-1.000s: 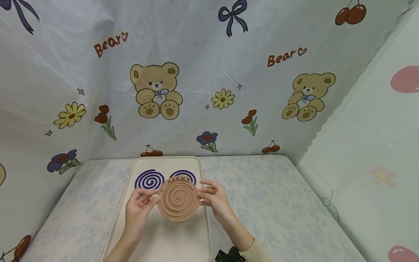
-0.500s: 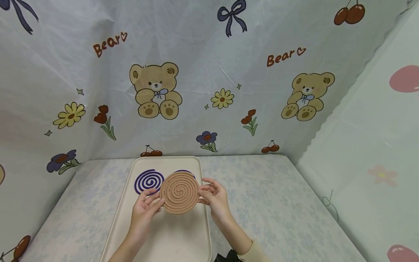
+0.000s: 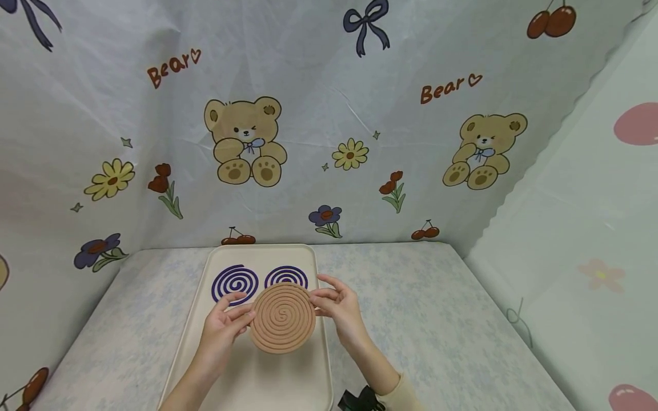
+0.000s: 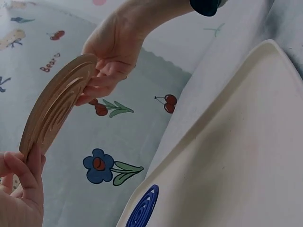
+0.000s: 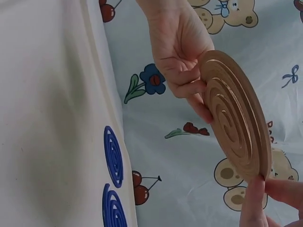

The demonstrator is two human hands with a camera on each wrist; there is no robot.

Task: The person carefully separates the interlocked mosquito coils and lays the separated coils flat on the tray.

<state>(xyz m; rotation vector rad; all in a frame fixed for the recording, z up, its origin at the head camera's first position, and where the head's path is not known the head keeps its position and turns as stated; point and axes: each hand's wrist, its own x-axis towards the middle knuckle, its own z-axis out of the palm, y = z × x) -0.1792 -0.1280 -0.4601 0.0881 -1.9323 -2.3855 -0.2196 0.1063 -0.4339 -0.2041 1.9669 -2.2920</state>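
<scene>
Step in hand appears to be a two-handed hold of the coil (image 3: 283,318), above the tray (image 3: 283,385) at lower centre of the frame. Left hand (image 3: 220,330) and right hand (image 3: 343,314) pinch opposite edges, fingers partly bent. Next move calls for even support. Coil: tan, round, tightly wound; whether turns are fused is unclear.

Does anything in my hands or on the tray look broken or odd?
Nothing stands out: your left hand and right hand hold the brown spiral coil, no break showing; two blue coils lie on the tray.
</scene>
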